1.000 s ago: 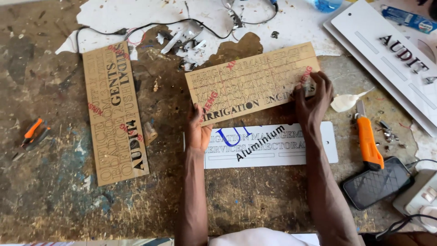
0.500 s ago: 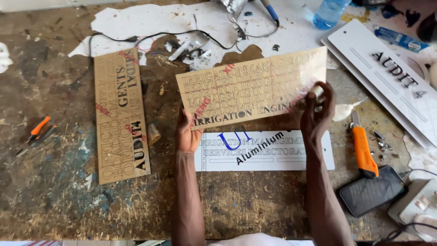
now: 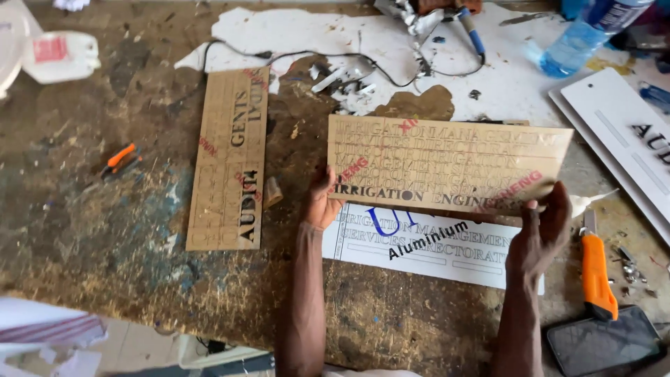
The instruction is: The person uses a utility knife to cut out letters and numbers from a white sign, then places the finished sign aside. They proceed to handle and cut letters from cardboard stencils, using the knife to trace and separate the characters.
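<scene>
Left hand [image 3: 322, 204] grips the lower left edge of a tan rectangular board cut with rows of letters [image 3: 447, 164]; right hand [image 3: 548, 227] pinches its lower right edge. Board is held tilted just above a white rectangular sign plate [image 3: 426, 244] on the stained wooden workbench [image 3: 105, 230]. Orange-handled utility knife [image 3: 597, 276] just right of right hand; second tan lettered board [image 3: 230, 160] lies well left.
</scene>
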